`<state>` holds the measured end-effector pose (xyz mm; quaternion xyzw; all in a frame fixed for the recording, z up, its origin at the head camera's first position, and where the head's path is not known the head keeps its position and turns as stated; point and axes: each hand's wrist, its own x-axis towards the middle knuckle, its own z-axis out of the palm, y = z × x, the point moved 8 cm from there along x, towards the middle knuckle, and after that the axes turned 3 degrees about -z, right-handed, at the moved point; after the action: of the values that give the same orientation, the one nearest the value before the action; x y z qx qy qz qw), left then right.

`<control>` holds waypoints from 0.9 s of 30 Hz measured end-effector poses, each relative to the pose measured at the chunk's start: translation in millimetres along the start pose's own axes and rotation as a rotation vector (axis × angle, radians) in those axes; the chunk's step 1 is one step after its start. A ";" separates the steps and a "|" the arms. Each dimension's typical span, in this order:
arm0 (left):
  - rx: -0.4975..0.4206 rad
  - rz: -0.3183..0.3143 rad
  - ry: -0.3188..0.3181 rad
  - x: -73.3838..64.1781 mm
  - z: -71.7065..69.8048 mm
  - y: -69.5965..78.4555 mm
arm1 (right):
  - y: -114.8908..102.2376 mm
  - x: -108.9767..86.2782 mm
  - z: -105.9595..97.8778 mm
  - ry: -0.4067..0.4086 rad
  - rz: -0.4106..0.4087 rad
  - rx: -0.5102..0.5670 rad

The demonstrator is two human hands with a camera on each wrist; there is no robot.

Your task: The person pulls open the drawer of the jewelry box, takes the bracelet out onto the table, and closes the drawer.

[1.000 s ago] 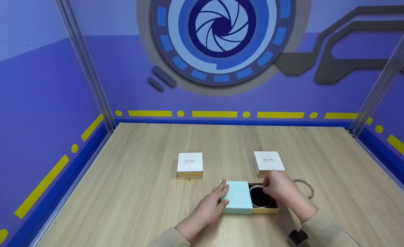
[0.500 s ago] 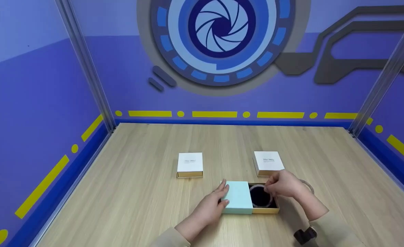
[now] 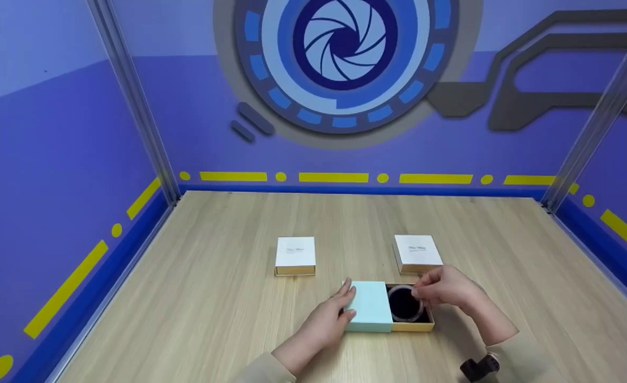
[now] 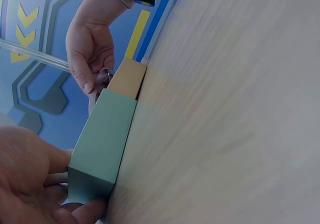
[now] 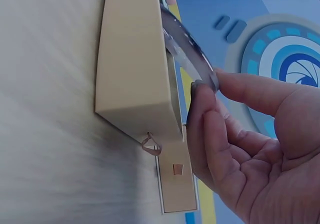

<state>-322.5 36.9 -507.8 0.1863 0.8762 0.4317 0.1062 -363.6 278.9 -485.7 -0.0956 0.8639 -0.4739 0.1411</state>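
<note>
A mint-green box sleeve lies flat near the front of the table, and its gold drawer is slid partway out to the right. My left hand grips the sleeve's left end, with the thumb and fingers around it in the left wrist view. Between thumb and fingers, my right hand pinches a shiny, translucent bangle. The bangle is tilted, one edge raised over the drawer's rim and the far part down inside. A small ribbon loop hangs from the drawer's end.
Two white boxes with gold sides stand farther back, one white box on the left and another white box just beyond the right hand. Blue-purple printed panels enclose the wooden table.
My right hand has shifted slightly right and its fingers now pinch the bangle's right edge. A second bangle on the table at right has become hidden behind that hand. The left hand stays still.
</note>
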 end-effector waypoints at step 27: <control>-0.001 -0.026 -0.008 0.4 -0.1 -0.1 | 13.6 -9.0 -23.3 0.043 -0.037 0.055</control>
<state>-322.8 36.9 -507.9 0.1766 0.8779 0.4300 0.1152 -363.4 307.3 -483.9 -0.0975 0.8516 -0.5018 0.1160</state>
